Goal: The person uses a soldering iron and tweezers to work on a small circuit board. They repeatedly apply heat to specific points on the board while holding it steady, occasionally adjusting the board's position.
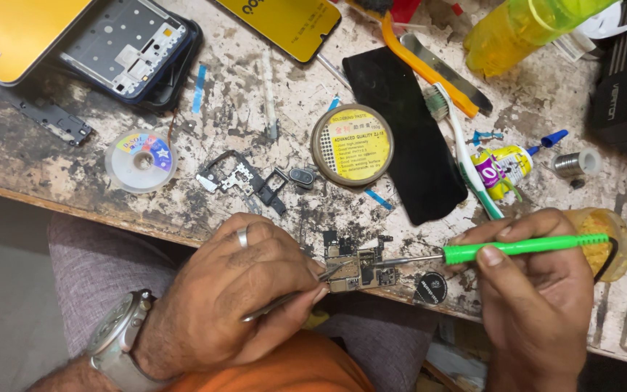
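Scarred workbench – left hand pinching metal tweezers, right hand gripping green-handled iron over circuit board

On the scarred desk: paste tin, black cloth, toothbrush, tape roll, phone frame, yellow bottle.

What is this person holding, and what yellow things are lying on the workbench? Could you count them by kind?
Held tools: 2 – tweezers in left hand, green-handled iron in right hand
Circuit boards: 1
Yellow round tins: 1
Yellow phone screens: 2
Yellow bottles: 1
Total: 7
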